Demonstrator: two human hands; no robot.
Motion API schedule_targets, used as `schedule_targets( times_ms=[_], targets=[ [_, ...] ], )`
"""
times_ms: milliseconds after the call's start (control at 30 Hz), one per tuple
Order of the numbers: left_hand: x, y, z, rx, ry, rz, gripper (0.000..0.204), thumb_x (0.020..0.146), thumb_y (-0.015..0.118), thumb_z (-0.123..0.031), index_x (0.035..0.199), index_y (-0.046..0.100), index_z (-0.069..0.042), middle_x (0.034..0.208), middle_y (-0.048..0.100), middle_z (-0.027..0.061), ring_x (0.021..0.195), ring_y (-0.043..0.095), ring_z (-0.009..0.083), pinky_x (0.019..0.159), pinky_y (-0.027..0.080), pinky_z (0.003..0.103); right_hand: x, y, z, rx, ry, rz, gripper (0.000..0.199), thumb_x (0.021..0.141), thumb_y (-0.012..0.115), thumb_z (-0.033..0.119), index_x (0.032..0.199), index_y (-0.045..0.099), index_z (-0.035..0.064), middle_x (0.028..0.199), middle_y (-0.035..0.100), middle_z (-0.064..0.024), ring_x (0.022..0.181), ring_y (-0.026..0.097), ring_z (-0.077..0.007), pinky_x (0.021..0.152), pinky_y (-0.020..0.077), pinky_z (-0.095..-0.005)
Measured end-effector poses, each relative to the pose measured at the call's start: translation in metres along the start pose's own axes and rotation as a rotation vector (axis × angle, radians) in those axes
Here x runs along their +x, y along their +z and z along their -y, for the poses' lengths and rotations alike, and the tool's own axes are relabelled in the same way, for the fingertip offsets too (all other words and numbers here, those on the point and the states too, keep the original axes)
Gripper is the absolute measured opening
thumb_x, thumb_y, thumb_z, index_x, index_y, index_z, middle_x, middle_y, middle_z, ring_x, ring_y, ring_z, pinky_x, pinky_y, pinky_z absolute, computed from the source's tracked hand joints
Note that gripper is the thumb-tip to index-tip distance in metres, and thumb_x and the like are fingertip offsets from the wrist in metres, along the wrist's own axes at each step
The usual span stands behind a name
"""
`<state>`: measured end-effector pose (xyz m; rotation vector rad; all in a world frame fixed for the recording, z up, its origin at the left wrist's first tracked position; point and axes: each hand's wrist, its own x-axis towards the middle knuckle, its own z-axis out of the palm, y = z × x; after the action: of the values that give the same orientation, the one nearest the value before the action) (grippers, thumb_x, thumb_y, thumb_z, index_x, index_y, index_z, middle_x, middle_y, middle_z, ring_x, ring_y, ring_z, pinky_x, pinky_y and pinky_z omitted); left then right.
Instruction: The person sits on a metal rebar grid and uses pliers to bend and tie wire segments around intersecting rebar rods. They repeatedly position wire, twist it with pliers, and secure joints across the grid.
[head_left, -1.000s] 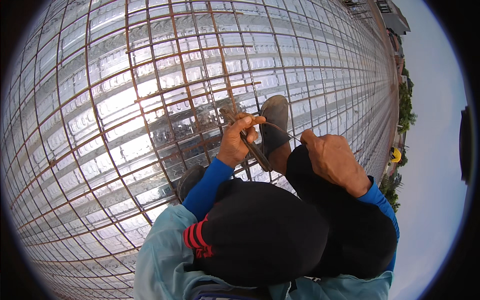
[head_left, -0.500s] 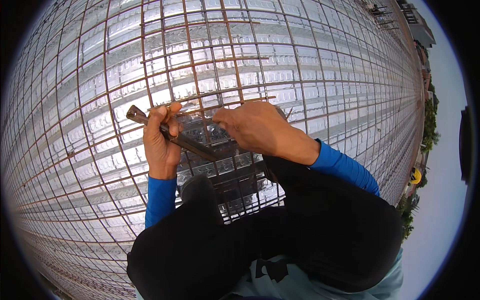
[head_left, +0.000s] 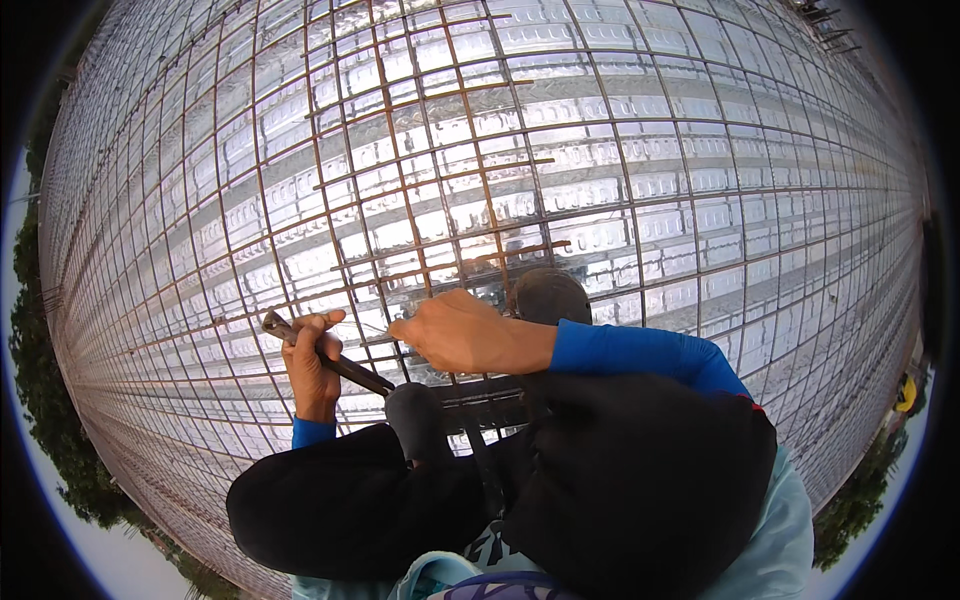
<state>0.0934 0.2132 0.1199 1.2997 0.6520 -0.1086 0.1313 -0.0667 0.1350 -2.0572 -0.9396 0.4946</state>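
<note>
Since a second ago, both hands have been shifted left of the dark rounded shoe (head_left: 550, 297), so the thin metal wire (head_left: 372, 329) is now held above the brown steel-bar mesh (head_left: 612, 121). Long dark steel pincers (head_left: 358, 373) are gripped in the left hand (head_left: 312, 368), handles slanted toward the black cloth trousers (head_left: 640, 450). The wire's far end seems to be pinched by the right hand (head_left: 460, 332), though its line is faint. Room is left ahead; protruding rusty bar ends (head_left: 562, 244) are found beyond the right hand.

Free room above rebar mesh (head_left: 634, 205); shoe (head_left: 416, 420) crowds pincers (head_left: 362, 375), perhaps touching.
</note>
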Motion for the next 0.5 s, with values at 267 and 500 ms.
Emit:
schedule_targets(
  times_ms=[267, 500],
  targets=[
    [-0.017, -0.003, 0.003, 0.089, 0.041, -0.161, 0.004, 0.095, 0.069, -0.009, 0.092, 0.067, -0.006, 0.097, 0.078, 0.0187, 0.051, 0.053, 0.0103, 0.048, 0.044, 0.023, 0.006, 0.008, -0.011, 0.135, -0.096, 0.077, 0.014, 0.083, 0.068, 0.011, 0.091, 0.071, 0.0, 0.077, 0.072, -0.0207, 0.077, 0.075, -0.0402, 0.068, 0.0589, -0.0506],
    [-0.041, 0.029, -0.046, 0.162, 0.049, -0.293, 0.016, 0.096, 0.073, -0.017, 0.102, 0.066, -0.003, 0.1, 0.078, 0.018, 0.052, 0.055, 0.0096, 0.049, 0.046, 0.023, 0.014, 0.02, -0.012, 0.566, -0.016, 0.078, 0.023, 0.102, 0.061, 0.018, 0.115, 0.075, 0.0049, 0.085, 0.075, -0.0229, 0.078, 0.074, -0.0421, 0.073, 0.0576, -0.0534]
  ],
)
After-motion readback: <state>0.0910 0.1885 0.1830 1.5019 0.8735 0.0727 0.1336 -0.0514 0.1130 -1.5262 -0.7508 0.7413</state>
